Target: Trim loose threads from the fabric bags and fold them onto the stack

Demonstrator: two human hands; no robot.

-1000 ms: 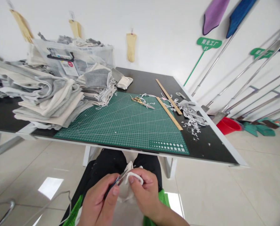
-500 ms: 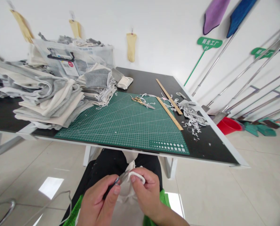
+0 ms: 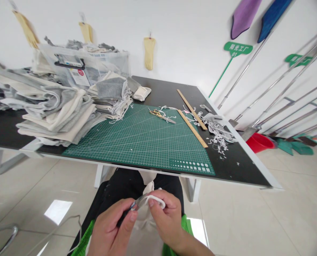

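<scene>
My left hand (image 3: 111,227) is closed around a pair of small snips (image 3: 140,202) with a dark handle and metal blades, pointing right and slightly upward. Its tips meet the folded edge of an off-white cloth (image 3: 144,240). That edge is pinched between the thumb and fingers of my right hand (image 3: 167,215), and a loop of it bends out past the thumb. The rest of the cloth hangs over my lap. Part of the snips' handle is hidden inside my left fist.
A green cutting mat (image 3: 137,142) lies on the black table (image 3: 243,170), carrying gold-handled scissors (image 3: 162,115). Wooden rulers (image 3: 192,128) and fabric scraps (image 3: 219,129) are to the right. Stacked grey and off-white cloths (image 3: 54,117) and a clear plastic bin (image 3: 110,64) occupy the left.
Both hands keep nearly the same position and grip. The view has shifted very slightly; nothing has been picked up or let go.
</scene>
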